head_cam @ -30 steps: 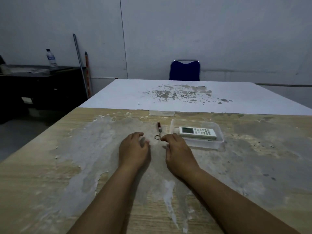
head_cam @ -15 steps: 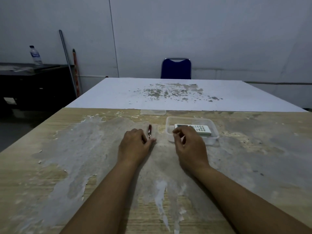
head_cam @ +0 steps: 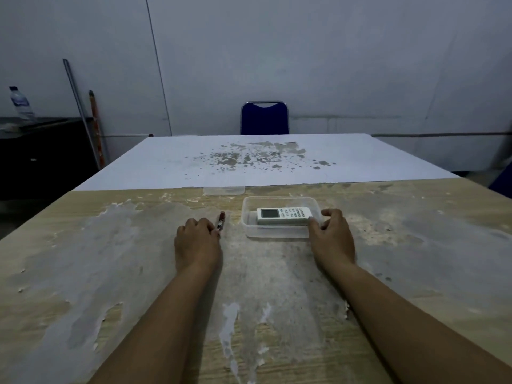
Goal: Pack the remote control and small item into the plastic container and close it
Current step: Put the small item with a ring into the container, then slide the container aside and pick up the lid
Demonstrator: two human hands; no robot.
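Remote control [head_cam: 283, 215] already in plastic container [head_cam: 277, 233], right hand [head_cam: 331, 237] spread-fingered bracing its corner; left hand [head_cam: 197, 241] curled at small item [head_cam: 220, 220], apparently pinching its near end — lift cleanly, drop beside remote.

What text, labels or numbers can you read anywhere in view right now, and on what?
No text can be read.
Remote control in the plastic container: its buttons carry markings, too small and blurred to read; its screen looks blank.
Water bottle on the dark side table: it has a label band, too blurred to read.
Small item near the left hand: no visible text.
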